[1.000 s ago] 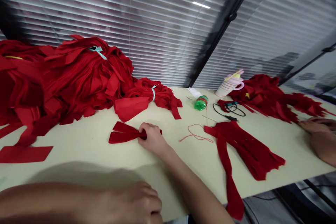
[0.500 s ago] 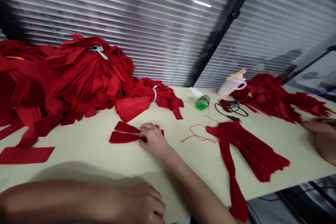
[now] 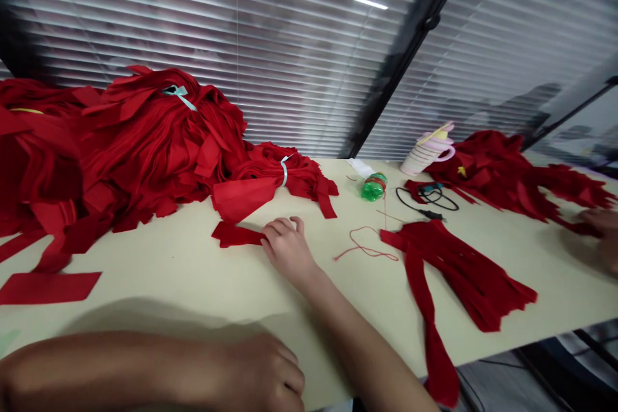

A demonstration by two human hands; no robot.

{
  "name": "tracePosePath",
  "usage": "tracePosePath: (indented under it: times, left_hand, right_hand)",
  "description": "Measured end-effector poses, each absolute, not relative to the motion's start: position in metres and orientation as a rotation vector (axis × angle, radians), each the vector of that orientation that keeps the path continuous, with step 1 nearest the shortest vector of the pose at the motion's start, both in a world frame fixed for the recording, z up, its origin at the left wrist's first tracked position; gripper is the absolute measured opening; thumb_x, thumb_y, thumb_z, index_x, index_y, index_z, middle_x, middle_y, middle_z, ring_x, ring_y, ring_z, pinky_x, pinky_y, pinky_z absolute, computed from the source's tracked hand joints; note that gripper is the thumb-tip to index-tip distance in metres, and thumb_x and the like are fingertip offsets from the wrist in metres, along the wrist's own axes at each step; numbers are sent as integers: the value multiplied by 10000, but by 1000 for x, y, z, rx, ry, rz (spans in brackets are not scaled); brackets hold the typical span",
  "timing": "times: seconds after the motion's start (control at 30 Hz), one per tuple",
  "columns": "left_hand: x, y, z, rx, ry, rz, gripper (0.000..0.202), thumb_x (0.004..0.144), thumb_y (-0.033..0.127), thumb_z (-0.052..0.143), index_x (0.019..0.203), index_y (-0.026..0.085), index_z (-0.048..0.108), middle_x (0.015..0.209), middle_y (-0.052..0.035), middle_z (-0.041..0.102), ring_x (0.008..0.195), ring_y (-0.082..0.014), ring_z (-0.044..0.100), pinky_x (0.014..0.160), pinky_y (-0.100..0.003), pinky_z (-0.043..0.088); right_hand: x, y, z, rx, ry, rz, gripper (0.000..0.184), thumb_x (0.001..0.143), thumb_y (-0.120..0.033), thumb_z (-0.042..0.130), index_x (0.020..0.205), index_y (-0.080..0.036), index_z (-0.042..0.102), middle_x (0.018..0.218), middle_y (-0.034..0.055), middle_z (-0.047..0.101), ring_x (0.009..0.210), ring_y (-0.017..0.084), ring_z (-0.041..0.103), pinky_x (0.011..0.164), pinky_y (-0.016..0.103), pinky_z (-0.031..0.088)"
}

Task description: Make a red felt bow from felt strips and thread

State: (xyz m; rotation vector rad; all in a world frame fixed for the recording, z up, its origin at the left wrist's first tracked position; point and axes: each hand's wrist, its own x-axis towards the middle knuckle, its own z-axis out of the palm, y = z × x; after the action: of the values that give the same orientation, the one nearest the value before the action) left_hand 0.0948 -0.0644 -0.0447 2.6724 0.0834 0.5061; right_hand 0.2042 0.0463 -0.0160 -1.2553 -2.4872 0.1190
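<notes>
My right hand point(image 3: 288, 250) is over the right end of short red fabric strips point(image 3: 236, 235) lying on the table, its fingers bent onto them and one fingertip raised. The strips lie one over the other, with their left ends sticking out; their right ends are hidden under the hand. Close to the table's front edge, my left hand point(image 3: 263, 373) rests with its fingers curled in. Its palm side faces away, so whatever it may hold is hidden. Just behind my right hand sits a small red bundle point(image 3: 284, 174) tied with a pale blue ribbon.
Large heaps of red strips point(image 3: 145, 135) fill the left back. To the right are red thread point(image 3: 364, 248), a green thread-wound bottle piece point(image 3: 374, 188), a black cable point(image 3: 427, 206), a mug point(image 3: 425, 153) and a fan of red strips point(image 3: 463, 270). Another person's hand point(image 3: 601, 222) is at far right.
The two spread strips under my right hand have come together, and their left ends shifted right. My right hand's fingers changed position. My left hand stays put; the other person's hand moved.
</notes>
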Motion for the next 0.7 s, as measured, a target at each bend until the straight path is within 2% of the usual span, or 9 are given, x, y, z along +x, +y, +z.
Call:
tracePosePath:
  times: [0.23,0.43,0.6,0.7]
  left_hand:
    - [94,-64,-42,2682,83,461,302,624,135,713,585,172,416,572,38,454,541,-100,375,568,-229,376]
    - [93,-64,-43,2636,56,534,287,677,131,679,606,177,404,584,37,461,550,-101,379,582,-225,385]
    - [93,-65,-46,2645,68,523,306,647,120,694,603,175,396,592,39,452,559,-98,379,604,-218,390]
    - [94,-64,-45,2639,71,539,315,645,116,696,592,172,391,582,41,445,544,-95,364,595,-215,387]
  right_hand:
    - [202,49,-27,-1335,-2450,263,126,830,-155,500,789,-157,618,804,48,653,812,164,574,860,355,296]
    - [200,47,-23,-1328,-2332,246,197,916,-230,411,976,-169,589,984,61,645,908,150,559,889,311,289]
    - [200,48,-28,-1364,-2385,295,129,851,-186,501,812,-167,623,838,48,653,819,167,578,809,322,308]
    - [201,49,-29,-1384,-2387,312,132,847,-188,503,817,-173,631,831,38,651,821,157,578,808,311,302]
